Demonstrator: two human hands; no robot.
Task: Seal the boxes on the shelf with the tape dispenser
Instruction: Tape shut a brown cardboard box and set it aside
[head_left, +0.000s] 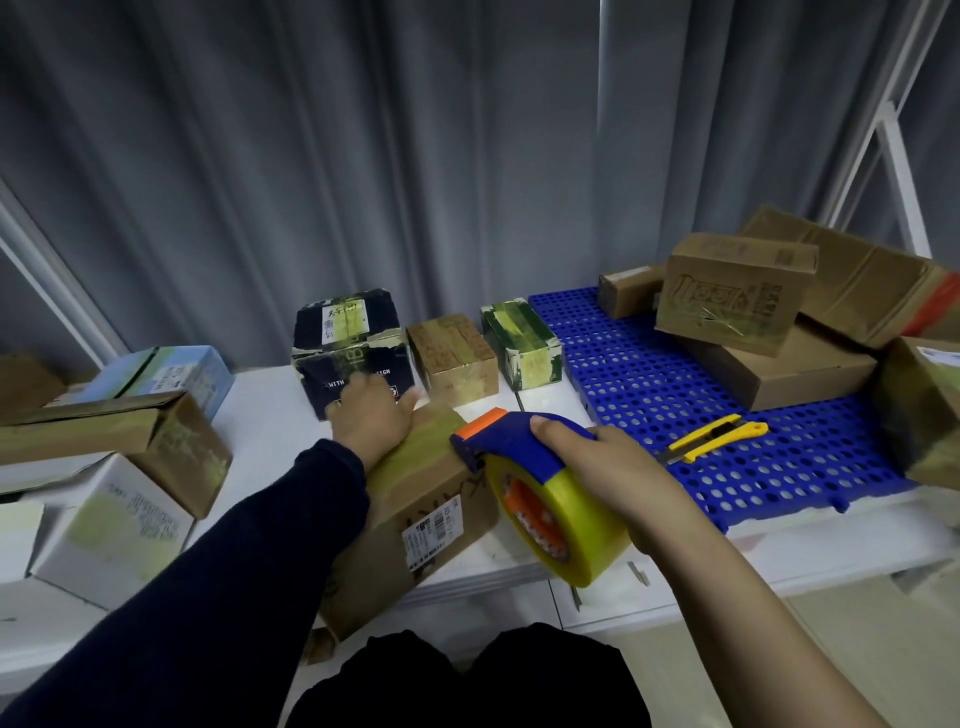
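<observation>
The left hand (371, 415) lies flat, fingers spread, on the far end of a brown box (426, 499) at centre frame on the white shelf (270, 415). The right hand (597, 467) grips the blue handle of the tape dispenser (519, 467), whose orange nose meets the box's right top edge. Further right, a yellow utility knife (717, 439) rests on a blue perforated mat (649, 374).

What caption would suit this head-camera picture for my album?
Left hand rests on a cardboard box on the white shelf while the right hand holds the tape dispenser at its top.
</observation>
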